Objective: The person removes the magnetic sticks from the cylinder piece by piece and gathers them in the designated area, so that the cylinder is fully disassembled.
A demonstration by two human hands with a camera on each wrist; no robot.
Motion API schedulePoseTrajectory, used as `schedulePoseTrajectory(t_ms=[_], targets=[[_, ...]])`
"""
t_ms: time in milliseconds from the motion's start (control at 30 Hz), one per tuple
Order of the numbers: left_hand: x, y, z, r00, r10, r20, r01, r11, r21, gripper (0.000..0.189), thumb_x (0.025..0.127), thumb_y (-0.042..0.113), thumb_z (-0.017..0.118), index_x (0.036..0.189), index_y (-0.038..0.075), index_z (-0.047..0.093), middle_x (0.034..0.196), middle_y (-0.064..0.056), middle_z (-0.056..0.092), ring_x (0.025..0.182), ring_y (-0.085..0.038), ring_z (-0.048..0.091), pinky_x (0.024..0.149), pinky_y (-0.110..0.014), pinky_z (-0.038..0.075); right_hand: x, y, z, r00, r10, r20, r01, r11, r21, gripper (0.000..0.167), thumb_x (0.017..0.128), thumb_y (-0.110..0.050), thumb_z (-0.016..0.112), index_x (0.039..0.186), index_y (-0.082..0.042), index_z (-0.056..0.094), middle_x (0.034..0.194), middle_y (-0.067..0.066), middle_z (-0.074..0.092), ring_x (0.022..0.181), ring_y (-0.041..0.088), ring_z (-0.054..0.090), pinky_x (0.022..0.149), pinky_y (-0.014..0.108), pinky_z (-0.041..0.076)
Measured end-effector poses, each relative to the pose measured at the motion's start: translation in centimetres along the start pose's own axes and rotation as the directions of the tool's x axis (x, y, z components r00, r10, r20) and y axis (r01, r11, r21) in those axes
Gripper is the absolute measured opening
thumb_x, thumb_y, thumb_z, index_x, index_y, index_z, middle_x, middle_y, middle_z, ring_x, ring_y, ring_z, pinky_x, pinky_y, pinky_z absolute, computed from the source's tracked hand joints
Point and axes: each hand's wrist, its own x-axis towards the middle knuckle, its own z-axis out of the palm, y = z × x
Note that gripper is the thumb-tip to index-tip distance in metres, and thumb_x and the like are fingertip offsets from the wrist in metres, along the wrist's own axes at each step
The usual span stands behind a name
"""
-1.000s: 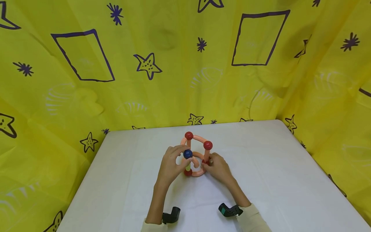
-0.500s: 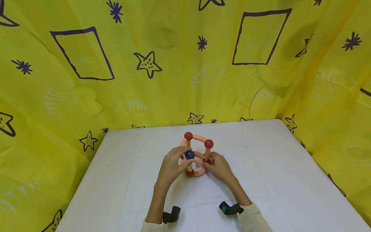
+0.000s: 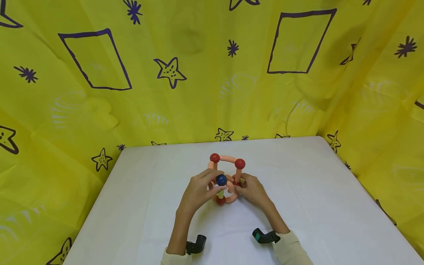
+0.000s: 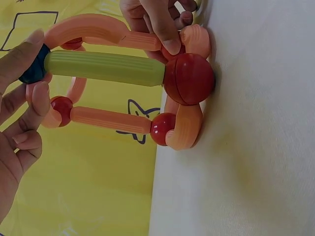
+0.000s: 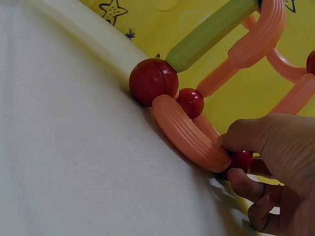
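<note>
A toy frame of red balls and orange rods (image 3: 228,158) stands on the white table. My left hand (image 3: 198,187) pinches a blue ball (image 3: 221,180) between thumb and fingers at its near upper corner. From that ball a yellow-green rod (image 4: 106,67) runs down to a large red ball (image 4: 189,78) at the base. A curved orange rod (image 5: 258,37) also hangs from the blue ball. Low on the right side, my right hand (image 3: 253,189) pinches a red ball (image 5: 241,162), partly hidden by its fingers, beside a curved base rod (image 5: 189,132).
The white-covered table (image 3: 149,221) extends around the frame on all sides. A yellow curtain (image 3: 198,103) with drawn stars stands behind it and along both sides. Black wrist cameras (image 3: 196,244) sit on both wrists.
My left hand and the blue ball have shifted slightly right and nearer. The frame has turned a little, its upper right red ball moving right. The right hand keeps its hold.
</note>
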Motion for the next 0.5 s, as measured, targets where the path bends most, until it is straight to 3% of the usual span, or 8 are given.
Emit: schedulePoseTrajectory(t_ms=[300, 500], targets=[[0.03, 0.03, 0.32, 1.0, 0.01, -0.019, -0.01, 1.0, 0.027, 0.042, 0.078, 0.025, 0.081, 0.116, 0.012, 0.068, 0.107, -0.001, 0.068, 0.069, -0.009, 0.057, 0.061, -0.022, 0.053, 0.24, 0.11, -0.12, 1.0, -0.012, 0.005, 0.012, 1.0, -0.011, 0.032, 0.085, -0.021, 0.074, 0.114, -0.009, 0.067, 0.076, 0.0, 0.06, 0.063, 0.014, 0.051, 0.054, 0.024, 0.042], [0.12, 0.31, 0.78, 0.999, 0.008, -0.035, -0.006, 0.998, 0.062, 0.042, 0.078, 0.029, 0.081, 0.115, 0.013, 0.068, 0.105, -0.001, 0.068, 0.067, -0.011, 0.059, 0.062, -0.012, 0.048, 0.61, 0.3, -0.22, 0.999, -0.017, 0.027, 0.018, 1.0, -0.011, 0.036, 0.085, -0.025, 0.074, 0.117, -0.011, 0.065, 0.075, 0.001, 0.057, 0.062, 0.014, 0.051, 0.053, 0.025, 0.042]])
